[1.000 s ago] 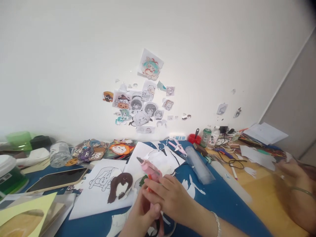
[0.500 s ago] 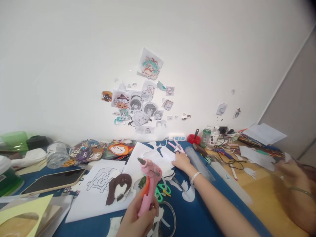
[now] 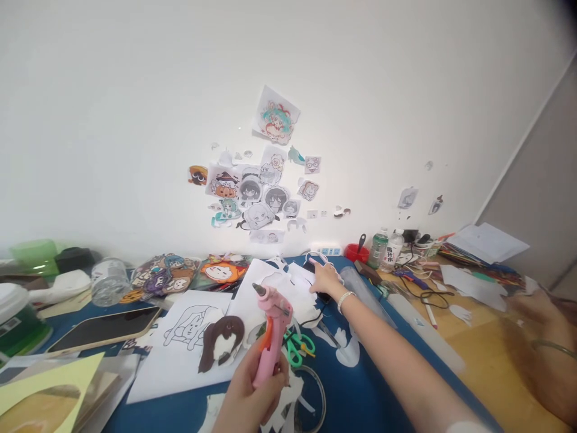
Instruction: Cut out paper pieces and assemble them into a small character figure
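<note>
In my left hand (image 3: pixel 259 391), near the front of the desk, I grip a pink glue gun (image 3: pixel 274 331) upright, its nozzle pointing up and its orange trigger under my fingers. My right hand (image 3: pixel 327 279) reaches to the back of the blue mat, bent round something small that it hides. By its fingertips lie a white cable (image 3: pixel 330 261) and part of a black object (image 3: pixel 309 265). White paper sheets lie beneath and to its left. A brown-and-white cutout figure (image 3: pixel 220 344) rests on a line drawing (image 3: pixel 187 328) left of the glue gun.
Green-handled scissors (image 3: pixel 295 349) and a tape ring (image 3: pixel 321 391) lie right of the glue gun. A phone (image 3: pixel 106 329) and a clear jar (image 3: pixel 109 281) are at left. Bottles (image 3: pixel 379 248) and a red bowl (image 3: pixel 356 252) stand at the back. Another person's blurred hand (image 3: pixel 536 319) is at right.
My right hand has shifted slightly, covering more of the pink-and-white item and cable that showed at its fingertips. My left hand still holds the glue gun. The view has moved slightly.
</note>
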The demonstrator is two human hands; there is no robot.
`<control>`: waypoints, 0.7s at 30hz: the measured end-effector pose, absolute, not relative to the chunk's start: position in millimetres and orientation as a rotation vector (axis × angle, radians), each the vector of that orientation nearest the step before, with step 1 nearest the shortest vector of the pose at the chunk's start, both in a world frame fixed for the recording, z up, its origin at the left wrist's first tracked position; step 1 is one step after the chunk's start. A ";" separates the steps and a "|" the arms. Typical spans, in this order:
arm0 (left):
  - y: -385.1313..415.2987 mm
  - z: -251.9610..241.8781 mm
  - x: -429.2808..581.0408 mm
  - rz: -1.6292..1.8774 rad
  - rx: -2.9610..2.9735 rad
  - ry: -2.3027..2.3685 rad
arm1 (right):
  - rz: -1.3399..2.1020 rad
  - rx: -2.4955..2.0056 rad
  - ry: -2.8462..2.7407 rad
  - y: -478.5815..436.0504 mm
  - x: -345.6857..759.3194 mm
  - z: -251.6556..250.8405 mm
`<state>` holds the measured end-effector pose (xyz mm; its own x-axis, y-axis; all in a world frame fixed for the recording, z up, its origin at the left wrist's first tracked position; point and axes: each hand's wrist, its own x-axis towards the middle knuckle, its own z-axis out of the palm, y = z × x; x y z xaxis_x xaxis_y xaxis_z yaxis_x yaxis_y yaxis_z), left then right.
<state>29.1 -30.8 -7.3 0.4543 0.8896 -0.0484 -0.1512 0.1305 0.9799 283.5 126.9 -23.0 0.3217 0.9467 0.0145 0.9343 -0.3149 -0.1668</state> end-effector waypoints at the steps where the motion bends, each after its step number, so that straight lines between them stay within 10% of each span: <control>1: -30.9 -7.9 28.9 0.885 1.214 0.783 | 0.147 -2.403 -1.769 128.8 281.8 -21.7; 21: -34.9 -5.9 28.9 0.916 1.176 0.780 | 0.609 -2.132 -1.728 132.8 263.6 -36.4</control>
